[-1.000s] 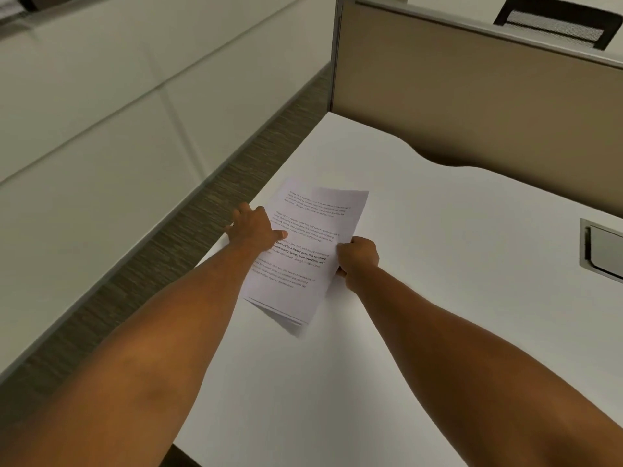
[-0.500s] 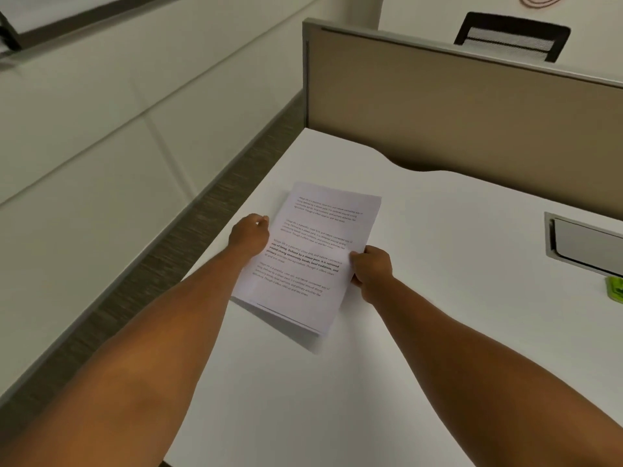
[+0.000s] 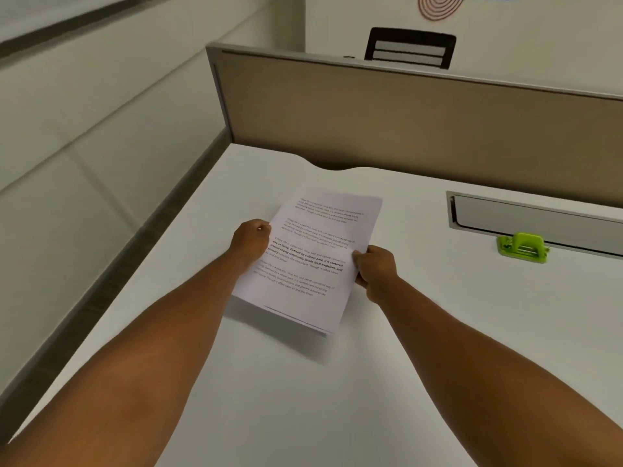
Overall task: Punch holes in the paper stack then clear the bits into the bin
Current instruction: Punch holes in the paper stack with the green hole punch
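Note:
A stack of printed white paper (image 3: pixel 313 251) is held a little above the white desk (image 3: pixel 303 399), casting a shadow below its near edge. My left hand (image 3: pixel 251 241) grips the stack's left edge, fingers curled round it. My right hand (image 3: pixel 376 267) grips the right edge the same way. A lime-green hole punch (image 3: pixel 522 247) sits on the desk to the right, well clear of both hands. No bin is in view.
A grey cable-tray lid (image 3: pixel 539 217) is set into the desk behind the punch. A beige partition (image 3: pixel 404 119) closes the desk's far side, with a black chair back (image 3: pixel 409 47) beyond. The desk's left edge drops to a carpeted aisle (image 3: pixel 118 264).
The view has swung right and up, bringing the green punch into sight. The paper stack has shifted toward the desk's middle, still gripped by both hands at its sides.

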Available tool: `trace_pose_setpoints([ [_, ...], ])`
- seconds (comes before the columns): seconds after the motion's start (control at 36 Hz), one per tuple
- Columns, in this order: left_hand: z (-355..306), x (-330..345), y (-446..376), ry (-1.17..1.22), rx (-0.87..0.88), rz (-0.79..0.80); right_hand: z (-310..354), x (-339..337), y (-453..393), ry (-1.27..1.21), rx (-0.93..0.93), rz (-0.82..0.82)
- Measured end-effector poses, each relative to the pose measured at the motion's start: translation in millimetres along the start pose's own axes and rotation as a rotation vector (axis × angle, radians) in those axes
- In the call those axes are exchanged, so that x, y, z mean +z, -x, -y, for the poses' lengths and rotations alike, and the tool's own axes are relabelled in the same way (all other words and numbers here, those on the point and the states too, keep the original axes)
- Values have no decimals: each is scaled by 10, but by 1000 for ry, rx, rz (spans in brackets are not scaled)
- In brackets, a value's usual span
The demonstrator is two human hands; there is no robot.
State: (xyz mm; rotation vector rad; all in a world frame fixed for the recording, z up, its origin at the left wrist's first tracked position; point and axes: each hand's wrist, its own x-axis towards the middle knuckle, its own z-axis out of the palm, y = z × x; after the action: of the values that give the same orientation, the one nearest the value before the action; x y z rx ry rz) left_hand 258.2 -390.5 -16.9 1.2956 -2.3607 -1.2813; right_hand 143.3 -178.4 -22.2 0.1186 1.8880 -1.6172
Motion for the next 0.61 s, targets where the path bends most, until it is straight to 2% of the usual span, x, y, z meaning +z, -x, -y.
trace_pose_setpoints([
  [0.19,-501,608,221,20,50,109,5,-762,-12,-7,0,-63],
  [0.44,-975,1333,539,94,34,195,38,-1696,87,1,-3,-61],
  [0.61,-1225,1873,731,193,-8,329,-33,-2213,165,-22,0,-101],
])
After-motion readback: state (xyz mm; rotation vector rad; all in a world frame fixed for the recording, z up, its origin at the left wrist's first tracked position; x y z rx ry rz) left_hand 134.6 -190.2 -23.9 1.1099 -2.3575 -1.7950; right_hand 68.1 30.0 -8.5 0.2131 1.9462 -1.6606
